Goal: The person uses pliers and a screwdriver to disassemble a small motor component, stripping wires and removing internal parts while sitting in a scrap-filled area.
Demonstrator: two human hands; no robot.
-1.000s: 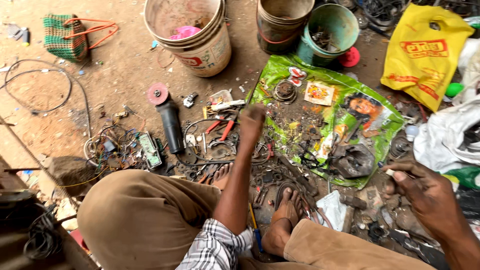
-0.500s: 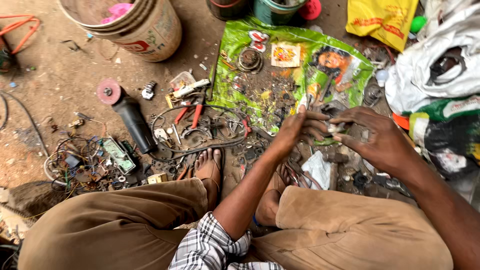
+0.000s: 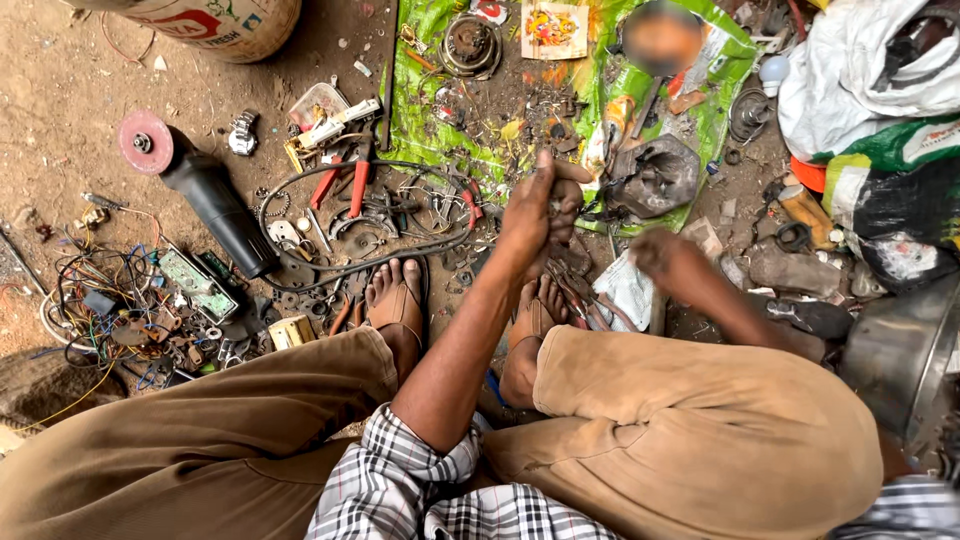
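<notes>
Head view: the left hand is raised over the near edge of the green sheet, its fingers curled tightly around a small dark metal piece that is mostly hidden in the fist. Judging by the scrap around it, the piece is probably stiff, fairly light and a little gritty, so it is best pinched across its body with the fingertips rather than by an edge. The right hand hangs blurred above the scrap beside the right knee; I cannot tell whether its fingers are closed on anything. Half a second earlier both hands met over the sheet, working together; now the right one has dropped away towards the ground and the left alone keeps the piece. The black angle grinder lies untouched on the dirt floor.
</notes>
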